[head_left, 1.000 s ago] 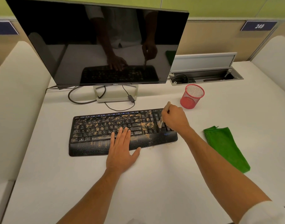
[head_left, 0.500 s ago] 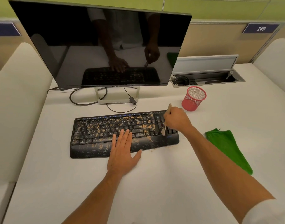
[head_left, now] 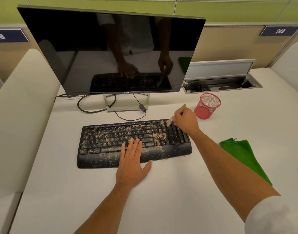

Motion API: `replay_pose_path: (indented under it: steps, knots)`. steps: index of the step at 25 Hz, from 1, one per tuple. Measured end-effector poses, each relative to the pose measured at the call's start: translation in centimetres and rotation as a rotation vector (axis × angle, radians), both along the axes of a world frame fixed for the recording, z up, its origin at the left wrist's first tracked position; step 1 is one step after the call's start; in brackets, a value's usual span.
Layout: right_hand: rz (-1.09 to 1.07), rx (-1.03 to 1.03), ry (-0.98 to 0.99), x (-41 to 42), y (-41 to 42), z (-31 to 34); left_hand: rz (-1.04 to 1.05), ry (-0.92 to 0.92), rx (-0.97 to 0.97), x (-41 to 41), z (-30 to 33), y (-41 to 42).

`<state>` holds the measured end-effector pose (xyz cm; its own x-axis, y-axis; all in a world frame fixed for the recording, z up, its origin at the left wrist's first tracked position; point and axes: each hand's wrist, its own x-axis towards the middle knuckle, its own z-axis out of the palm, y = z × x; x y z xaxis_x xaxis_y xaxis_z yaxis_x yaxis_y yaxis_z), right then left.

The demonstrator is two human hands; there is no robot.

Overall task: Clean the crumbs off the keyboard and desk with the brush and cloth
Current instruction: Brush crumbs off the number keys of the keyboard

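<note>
- The keyboard lies flat on the desk, straight ahead at twelve o'clock from the person, in front of the monitor stand.
- Tan crumbs speckle most of its keys and the palm rest; the number pad at its three o'clock end looks nearly clean, and a few crumbs sit on the desk just off the front edge at about five o'clock of the keyboard.
- The brush is at the keyboard's one o'clock corner, bristles touching the top row of the number pad, its pale handle slanting up and away towards one o'clock.
- The right hand holds the brush with fingers curled round the handle near the bristle end.
- The left hand rests flat, fingers straight and close together on the lower key rows, thumb spread out over the palm rest, heel on the desk; it appears to be steadying the keyboard.
- Judged step: brushing the keyboard, early on, with the brush working at the right end and the bulk left to do.
- The next move probably calls for strokes drawn towards six o'clock, shifting column by column towards nine o'clock, with the left hand lifted out of the way as the brush nears it.
- The green cloth lies untouched at three o'clock of the keyboard, well apart; it is probably for the desk afterwards.
- A red mesh cup stands near the brush hand, at one o'clock of the keyboard.
</note>
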<state>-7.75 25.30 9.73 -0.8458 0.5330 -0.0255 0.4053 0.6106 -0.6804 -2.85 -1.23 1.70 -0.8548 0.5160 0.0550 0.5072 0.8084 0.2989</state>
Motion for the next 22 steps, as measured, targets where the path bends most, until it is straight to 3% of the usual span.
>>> replay_pose_path:
  steps: [4,8,11,14,22]
  knots:
    - [-0.141,-0.114,0.002,1.9,3.5,0.0,-0.004,0.015,-0.011,-0.1,-0.2,0.0]
    - [-0.243,0.068,0.056,3.1,4.5,0.7,-0.004,0.023,-0.018,-0.1,-0.4,0.0]
    - [-0.167,-0.059,0.129,2.8,4.0,0.7,-0.004,0.02,-0.02,-0.1,-0.3,0.0]
    - [-0.059,-0.136,0.063,2.6,2.7,0.6,-0.004,0.008,-0.015,-0.1,-0.1,0.0]
    - [0.029,0.174,-0.002,4.4,1.8,0.4,-0.005,0.006,-0.037,0.0,-0.1,0.0]
